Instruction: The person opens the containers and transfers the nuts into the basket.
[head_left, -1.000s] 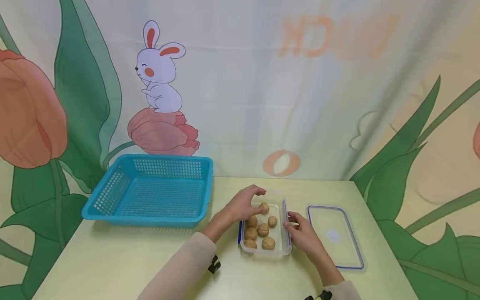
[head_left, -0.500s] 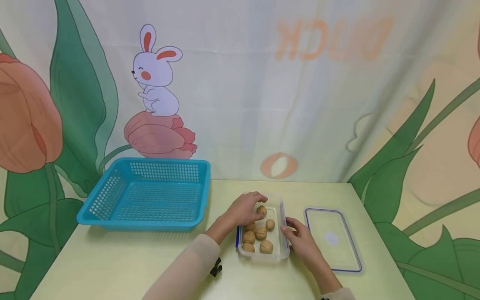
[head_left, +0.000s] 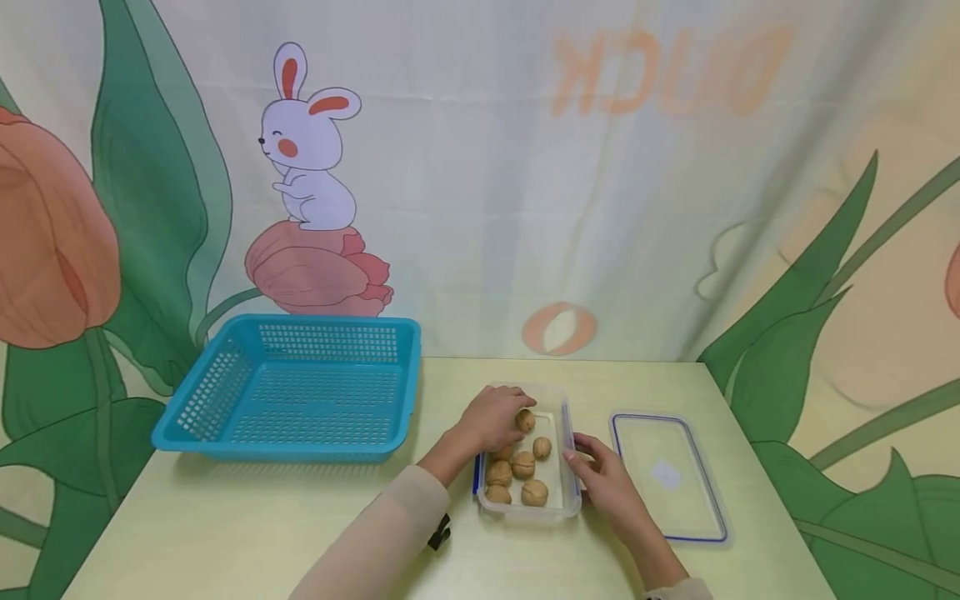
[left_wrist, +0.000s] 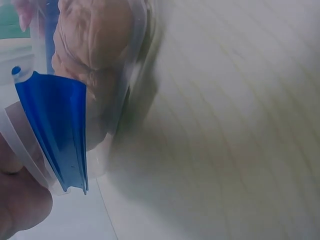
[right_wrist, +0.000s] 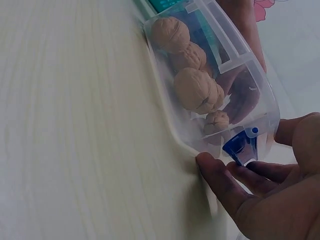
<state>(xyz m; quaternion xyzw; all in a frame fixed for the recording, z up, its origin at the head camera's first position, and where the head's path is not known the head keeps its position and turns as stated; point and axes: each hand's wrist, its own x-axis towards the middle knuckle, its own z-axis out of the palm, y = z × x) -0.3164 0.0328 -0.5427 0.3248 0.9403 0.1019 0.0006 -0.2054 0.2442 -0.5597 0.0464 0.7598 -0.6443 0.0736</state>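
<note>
The left hand [head_left: 495, 419] reaches over the container's left side and appears to pinch one walnut [head_left: 525, 420] between thumb and fingertips, though the hand's own back hides part of that grip, so how firmly it holds is hard to tell. Coming in from above suits the tall walls, which leave no other way to get fingers round a nut at the bottom. This walnut sits toward the far end of the clear container [head_left: 534, 512], apart from the rest, so there is room for the fingers about it.

The right hand [head_left: 602, 479] grips the container's right wall, thumb up at the rim and fingers low on the outside, next to a blue clip [right_wrist: 242, 146]. Set opposite the reaching hand, that hold probably keeps the light box from sliding or tipping.

Inside, the other walnuts [head_left: 535, 492] lie loose, most of them bunched toward the near left corner. Another blue clip [left_wrist: 60, 130] hangs down outside the wall, unfastened because the lid is off.

The lid [head_left: 669, 504] lies flat on the table [head_left: 262, 525] to the right, separate from the container and leaving its top uncovered. To the left, farther back, a blue mesh basket [head_left: 318, 404] stands upright, well within reach of the left arm. Behind everything hangs a printed curtain [head_left: 465, 183].
</note>
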